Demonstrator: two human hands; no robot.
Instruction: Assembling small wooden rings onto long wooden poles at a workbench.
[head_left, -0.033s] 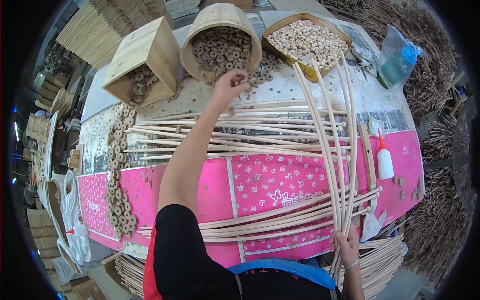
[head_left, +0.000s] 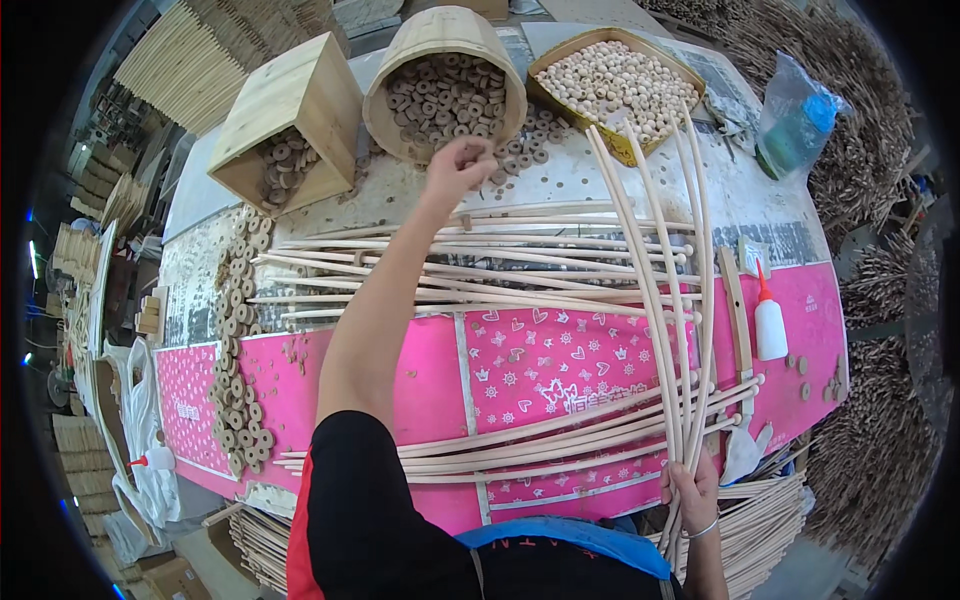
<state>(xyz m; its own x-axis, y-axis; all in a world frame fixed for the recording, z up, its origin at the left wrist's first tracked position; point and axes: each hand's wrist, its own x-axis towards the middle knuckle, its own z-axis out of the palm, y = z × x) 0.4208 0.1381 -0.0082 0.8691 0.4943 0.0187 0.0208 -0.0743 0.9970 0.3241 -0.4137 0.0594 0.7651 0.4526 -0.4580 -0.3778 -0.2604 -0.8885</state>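
My left hand [head_left: 458,166] reaches far forward to the mouth of a round wooden tub [head_left: 440,45] lying on its side. Flat wooden rings [head_left: 440,95] spill out of it. The fingers are bunched together on the spilled rings at the tub's lip. My right hand [head_left: 693,495] is at the table's near edge. It grips the lower ends of several long pale cane rods [head_left: 668,300] that curve up across the table toward a tray of round wooden beads [head_left: 620,75].
A square wooden box [head_left: 290,110] holding rings lies on its side at the far left. Straight cane rods [head_left: 450,270] lie crosswise on a pink patterned cloth [head_left: 560,360]. Rings [head_left: 235,350] run down the left side. A white glue bottle [head_left: 770,322] and a blue bag [head_left: 800,115] sit at the right. Stick bundles surround the table.
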